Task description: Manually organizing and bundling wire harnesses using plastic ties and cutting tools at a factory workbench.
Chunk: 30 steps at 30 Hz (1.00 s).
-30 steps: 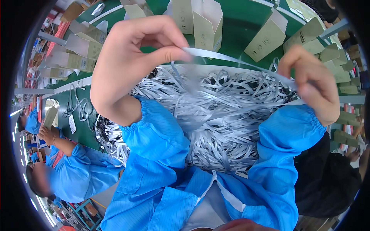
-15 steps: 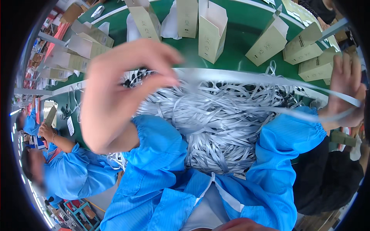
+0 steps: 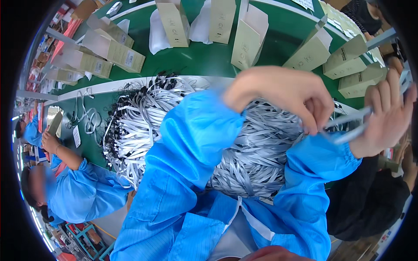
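A large heap of silvery-grey lanyards (image 3: 261,143) with black cord ends lies in front of me. My left hand (image 3: 287,93) reaches across over the heap, its thumb and fingers pinched on a lanyard (image 3: 348,118). That flat strap runs as a double band to my right hand (image 3: 385,115) at the far right, where it loops round the raised, slightly bent fingers. Part of the strap shows above those fingers, blurred by motion. The exact grip of my right fingers is partly hidden.
Several open beige boxes (image 3: 249,41) stand along the green table (image 3: 196,63), beyond a white rail. White bags (image 3: 159,32) lie between some. Loose straps and a white slip (image 3: 77,136) lie left. A co-worker in blue (image 3: 93,187) sits left; a dark-clothed person (image 3: 370,204) is right.
My left hand has swung from the left over to the right, near my right hand. The long stretched strap is now a short double band between them. My right hand has shifted slightly.
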{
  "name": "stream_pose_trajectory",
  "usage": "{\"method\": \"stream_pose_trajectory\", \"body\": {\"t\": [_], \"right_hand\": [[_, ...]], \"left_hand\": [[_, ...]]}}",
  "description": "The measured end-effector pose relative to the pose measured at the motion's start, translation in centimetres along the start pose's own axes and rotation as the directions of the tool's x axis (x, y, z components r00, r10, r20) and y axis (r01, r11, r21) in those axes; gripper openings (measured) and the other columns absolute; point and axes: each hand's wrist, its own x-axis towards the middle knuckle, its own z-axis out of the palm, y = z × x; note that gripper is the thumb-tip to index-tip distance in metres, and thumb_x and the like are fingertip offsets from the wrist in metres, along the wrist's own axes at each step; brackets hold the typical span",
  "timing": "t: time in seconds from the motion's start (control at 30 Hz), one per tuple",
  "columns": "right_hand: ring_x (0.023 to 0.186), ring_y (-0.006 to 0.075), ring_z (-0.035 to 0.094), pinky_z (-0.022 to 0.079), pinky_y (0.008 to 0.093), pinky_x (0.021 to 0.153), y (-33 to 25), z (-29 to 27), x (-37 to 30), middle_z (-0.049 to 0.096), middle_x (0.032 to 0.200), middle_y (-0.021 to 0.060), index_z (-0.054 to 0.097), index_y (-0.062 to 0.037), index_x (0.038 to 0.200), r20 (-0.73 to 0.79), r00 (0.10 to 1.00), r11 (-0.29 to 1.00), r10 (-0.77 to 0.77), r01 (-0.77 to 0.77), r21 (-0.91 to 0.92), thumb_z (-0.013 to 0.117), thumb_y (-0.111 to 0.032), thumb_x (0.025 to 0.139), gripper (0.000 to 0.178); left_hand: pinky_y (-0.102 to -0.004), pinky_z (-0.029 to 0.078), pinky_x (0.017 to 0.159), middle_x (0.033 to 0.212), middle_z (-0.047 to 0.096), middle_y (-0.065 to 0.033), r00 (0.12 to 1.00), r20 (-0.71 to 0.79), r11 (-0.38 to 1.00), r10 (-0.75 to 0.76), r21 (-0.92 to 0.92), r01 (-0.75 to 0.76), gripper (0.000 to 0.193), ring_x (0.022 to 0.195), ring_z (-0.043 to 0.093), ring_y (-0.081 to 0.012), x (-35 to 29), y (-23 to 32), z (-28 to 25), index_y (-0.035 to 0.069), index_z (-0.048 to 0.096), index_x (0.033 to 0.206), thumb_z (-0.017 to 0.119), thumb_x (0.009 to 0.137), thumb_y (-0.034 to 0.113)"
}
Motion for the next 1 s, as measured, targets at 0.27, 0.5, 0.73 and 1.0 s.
{"method": "stream_pose_trajectory", "body": {"t": [0.27,0.5,0.73,1.0], "right_hand": [[0.084,0.0058,0.050,0.041,0.0201,0.076,6.2,1.8,0.9,0.051,0.088,-0.0035,0.040,-0.0016,0.141,-0.127,0.968,0.277,-0.216,-0.064,-0.959,0.046,-0.043,0.102,0.057],[0.097,0.0153,0.058,0.043,0.0263,0.089,10.0,2.1,4.7,0.061,0.097,0.0042,0.054,0.0005,0.129,-0.003,0.991,0.556,0.136,-0.079,-0.828,0.056,-0.041,0.098,0.052],[0.073,0.0115,0.056,0.044,0.0230,0.065,11.3,5.2,8.0,0.057,0.079,0.0024,0.062,0.0028,0.113,-0.439,0.770,0.868,-0.464,0.296,-0.399,0.061,-0.031,0.097,0.037],[0.054,0.0035,0.028,0.023,0.0194,0.044,7.5,-0.9,14.5,0.040,0.073,-0.0012,0.055,-0.0009,0.120,-0.347,0.861,0.842,-0.372,0.155,-0.517,0.056,-0.032,0.100,0.037]], "left_hand": [[-0.0252,0.054,0.070,0.087,0.070,-0.0133,0.688,-0.715,0.976,0.124,-0.037,-0.214,0.049,0.081,0.070,-0.0168,-3.6,7.6,1.2,0.001,0.044,0.126,0.071,0.086,0.009],[-0.0242,0.056,0.073,0.093,0.069,-0.0155,0.501,-0.861,0.965,0.084,-0.056,-0.257,0.064,0.092,0.070,-0.0176,-4.6,8.5,0.7,0.001,0.038,0.132,0.076,0.081,-0.002],[-0.0276,0.055,0.084,0.103,0.067,-0.0186,0.468,-0.870,0.948,0.152,-0.006,-0.319,0.045,0.099,0.067,-0.0189,-4.0,4.8,0.1,-0.001,0.045,0.125,0.070,0.090,0.011],[-0.0445,0.049,0.065,0.073,0.060,-0.0174,0.382,-0.764,0.504,0.520,0.635,0.586,0.032,0.076,0.062,-0.0366,-9.8,4.3,3.3,0.000,0.057,0.104,0.072,0.081,0.014]]}}
